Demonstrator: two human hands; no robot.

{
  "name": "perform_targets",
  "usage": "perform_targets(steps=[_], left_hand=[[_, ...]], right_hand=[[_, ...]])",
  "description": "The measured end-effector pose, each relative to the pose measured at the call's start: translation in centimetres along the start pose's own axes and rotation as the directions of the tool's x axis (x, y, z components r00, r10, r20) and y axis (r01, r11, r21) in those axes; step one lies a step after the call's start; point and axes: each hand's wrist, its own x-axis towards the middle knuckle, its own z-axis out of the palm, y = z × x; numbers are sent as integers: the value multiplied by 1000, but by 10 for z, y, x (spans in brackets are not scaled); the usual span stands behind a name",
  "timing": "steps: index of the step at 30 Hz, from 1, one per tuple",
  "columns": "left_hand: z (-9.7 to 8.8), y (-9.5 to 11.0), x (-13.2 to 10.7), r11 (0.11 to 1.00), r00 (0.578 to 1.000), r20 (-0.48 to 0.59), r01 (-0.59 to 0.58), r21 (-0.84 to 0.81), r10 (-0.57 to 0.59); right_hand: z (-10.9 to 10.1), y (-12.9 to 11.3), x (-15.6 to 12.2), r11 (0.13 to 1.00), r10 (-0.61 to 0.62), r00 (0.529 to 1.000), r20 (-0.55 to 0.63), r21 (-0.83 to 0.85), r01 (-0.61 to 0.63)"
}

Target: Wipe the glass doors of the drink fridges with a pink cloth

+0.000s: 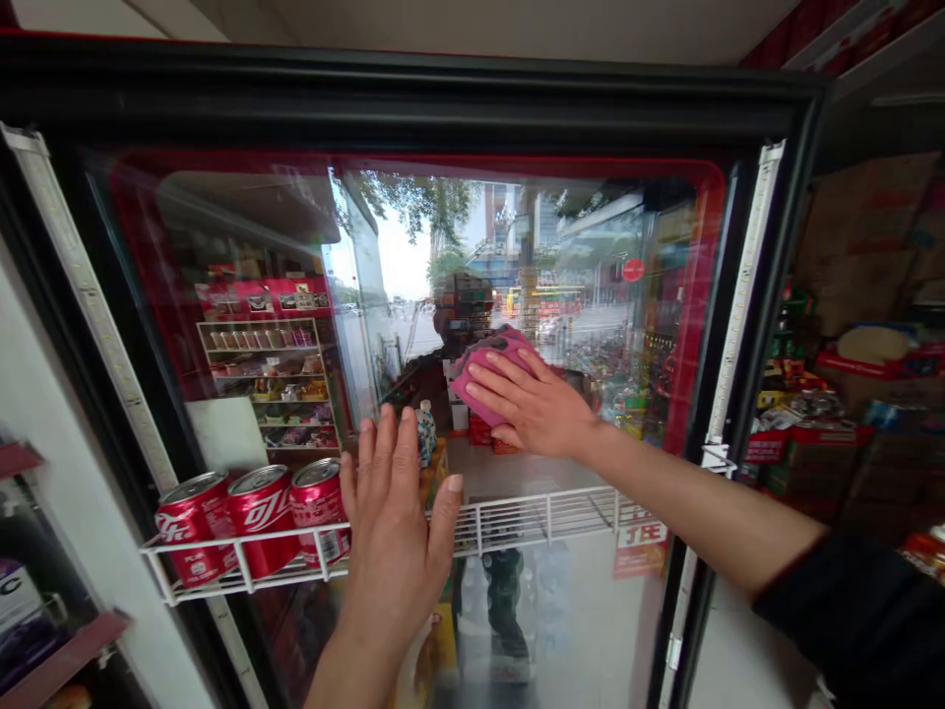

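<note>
My right hand presses a folded pink cloth flat against the glass door of a black-framed drinks cooler. My left hand rests open on the same glass, its fingers spread and holding nothing. Just left of that hand, behind the glass, stand several red Coca-Cola cans on a white wire shelf. The shelf runs behind both hands. The glass reflects a street, trees and shop shelves.
Stacked cardboard boxes and packaged goods fill the space right of the cooler. A white side panel and a shelf of goods stand at the left. A red sign sits low behind the glass.
</note>
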Motion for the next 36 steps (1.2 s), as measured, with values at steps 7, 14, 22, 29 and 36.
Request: perform_targets(steps=[7, 14, 22, 29, 36], left_hand=[[18, 32, 3, 998, 999, -2, -46, -43, 46], [29, 50, 3, 997, 999, 7, -43, -60, 44], [27, 50, 3, 996, 996, -35, -80, -50, 78], [22, 46, 1, 996, 996, -54, -79, -39, 77], [27, 51, 6, 997, 996, -44, -73, -29, 71]], right_hand=[[5, 57, -99, 975, 198, 975, -98, -80, -206], [9, 98, -163, 901, 387, 902, -192, -127, -414], [19, 101, -137, 630, 699, 546, -461, 36, -776], [10, 45, -13, 605, 757, 531, -379, 100, -790], [-5, 15, 31, 917, 398, 903, -162, 31, -398]])
